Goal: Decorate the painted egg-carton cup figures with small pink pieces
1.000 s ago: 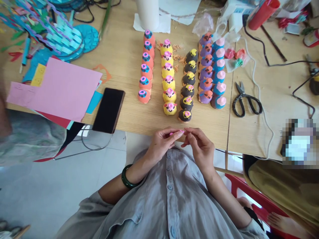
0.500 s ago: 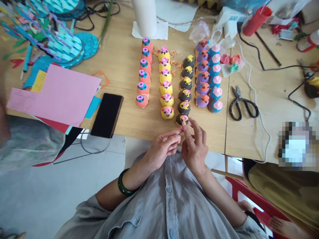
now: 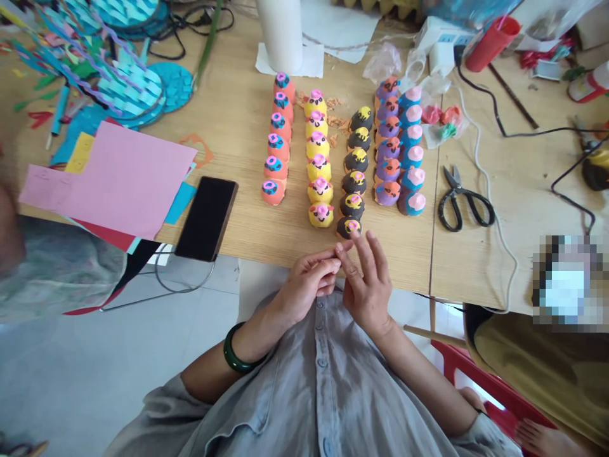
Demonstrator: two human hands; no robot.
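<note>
My left hand (image 3: 311, 279) is closed in a pinch in front of the table edge. A small bit of pink clay showed at its fingertips a moment ago; now the fingers mostly cover it. My right hand (image 3: 368, 282) has its fingers apart, the index fingertip touching the left fingertips, its thumb hidden. Just beyond them stands the nearest black ball-shaped clay figure (image 3: 343, 230), with yellow and pink on top, in a row of similar ones. Alongside run rows of yellow figures (image 3: 320, 216), orange figures (image 3: 278, 193), purple figures (image 3: 387, 195) and blue figures with pink tops (image 3: 413, 204).
Black-handled scissors (image 3: 464, 200) lie to the right, beside a white cable (image 3: 499, 235). A phone (image 3: 207, 219) and pink paper sheets (image 3: 137, 178) are on the left. A white roll (image 3: 280, 38) stands at the back. Another person's arm (image 3: 9, 228) shows at far left.
My right index finger has drawn back toward the left fingertips, away from the nearest black figure. The pink bit at the fingertips is now largely covered.
</note>
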